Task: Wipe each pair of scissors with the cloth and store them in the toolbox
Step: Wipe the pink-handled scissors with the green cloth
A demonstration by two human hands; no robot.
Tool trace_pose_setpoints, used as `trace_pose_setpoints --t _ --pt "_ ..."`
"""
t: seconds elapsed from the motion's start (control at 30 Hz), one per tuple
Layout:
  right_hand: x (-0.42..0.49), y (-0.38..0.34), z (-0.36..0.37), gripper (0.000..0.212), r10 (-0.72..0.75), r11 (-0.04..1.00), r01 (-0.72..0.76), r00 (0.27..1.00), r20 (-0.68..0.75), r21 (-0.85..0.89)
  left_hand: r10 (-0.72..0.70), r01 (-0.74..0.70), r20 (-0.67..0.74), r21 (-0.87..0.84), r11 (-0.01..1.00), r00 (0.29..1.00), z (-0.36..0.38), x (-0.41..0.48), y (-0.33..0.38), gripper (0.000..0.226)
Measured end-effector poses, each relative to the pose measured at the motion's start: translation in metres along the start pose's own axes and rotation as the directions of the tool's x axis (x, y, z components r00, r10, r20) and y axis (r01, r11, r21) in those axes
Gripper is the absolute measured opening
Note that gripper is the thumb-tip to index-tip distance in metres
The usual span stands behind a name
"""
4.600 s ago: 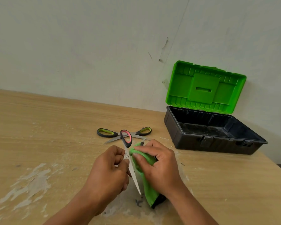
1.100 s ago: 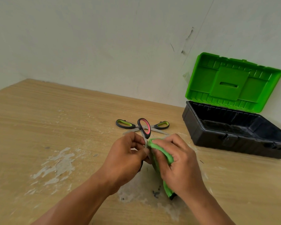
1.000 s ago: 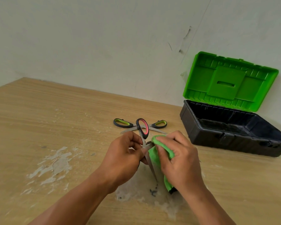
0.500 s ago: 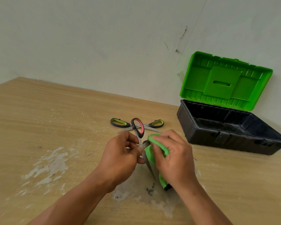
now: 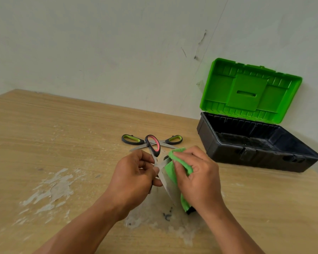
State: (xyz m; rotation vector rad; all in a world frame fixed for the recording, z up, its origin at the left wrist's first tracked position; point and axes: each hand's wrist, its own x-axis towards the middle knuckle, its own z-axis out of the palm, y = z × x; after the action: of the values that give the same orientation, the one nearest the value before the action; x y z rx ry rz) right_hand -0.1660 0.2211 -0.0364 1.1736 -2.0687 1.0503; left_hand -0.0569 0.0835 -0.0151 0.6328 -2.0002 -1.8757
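Note:
My left hand (image 5: 134, 177) pinches a pair of scissors with a red and black handle (image 5: 154, 145) near the pivot, blades pointing down toward me. My right hand (image 5: 198, 177) grips a green cloth (image 5: 173, 170) folded round one blade (image 5: 166, 187). Two more pairs with green and black handles (image 5: 132, 139) (image 5: 173, 139) lie crossed on the table just behind. The toolbox (image 5: 250, 153) stands at the right, black base and green lid (image 5: 250, 90) up against the wall; I see nothing inside it.
The wooden table (image 5: 62, 136) has worn pale patches (image 5: 51, 189) at the left and under my hands. A white wall (image 5: 117, 48) closes off the far edge. The table's right edge falls away just past the toolbox.
The cloth in my right hand has shifted along the blade between frames while my left hand kept its hold. The camera view drifted slightly; the other scissors and the toolbox stayed put.

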Motion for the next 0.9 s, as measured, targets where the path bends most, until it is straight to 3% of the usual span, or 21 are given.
trace_pose_setpoints --t 0.13,0.27,0.37,0.5,0.63,0.8,0.9 --pt "-0.004 -0.007 0.003 0.025 -0.033 0.994 0.026 0.997 0.068 0.102 0.012 -0.012 -0.012 0.004 1.0 1.0 -0.001 -0.001 0.0 0.01" --pt "0.001 0.002 0.001 0.024 0.041 0.999 -0.04 0.999 -0.026 0.032 0.016 -0.016 -0.005 0.007 1.0 1.0 0.001 0.0 0.001 0.011" --pt "-0.004 -0.004 0.004 0.023 -0.018 0.998 0.017 1.0 0.023 0.061 0.018 -0.018 -0.006 -0.024 1.0 1.0 -0.001 -0.001 0.001 0.011" --pt "0.002 0.002 0.002 0.024 0.041 0.999 -0.04 0.998 -0.043 0.019 0.015 -0.015 -0.007 -0.021 1.0 1.0 -0.003 0.001 0.0 0.012" --pt "0.001 -0.001 0.005 0.023 0.007 0.999 -0.008 1.0 0.026 0.047 0.023 -0.023 -0.017 -0.01 1.0 1.0 -0.004 0.003 -0.001 0.012" --pt "0.008 0.026 -0.007 0.017 0.233 0.97 -0.24 0.961 -0.148 -0.031 -0.01 0.01 -0.023 -0.023 1.0 1.0 -0.003 0.008 -0.007 0.011" --pt "0.001 0.02 -0.013 0.016 0.161 0.987 -0.163 0.971 -0.176 0.003 -0.021 0.019 -0.036 -0.056 0.998 0.999 -0.004 0.011 -0.007 0.011"
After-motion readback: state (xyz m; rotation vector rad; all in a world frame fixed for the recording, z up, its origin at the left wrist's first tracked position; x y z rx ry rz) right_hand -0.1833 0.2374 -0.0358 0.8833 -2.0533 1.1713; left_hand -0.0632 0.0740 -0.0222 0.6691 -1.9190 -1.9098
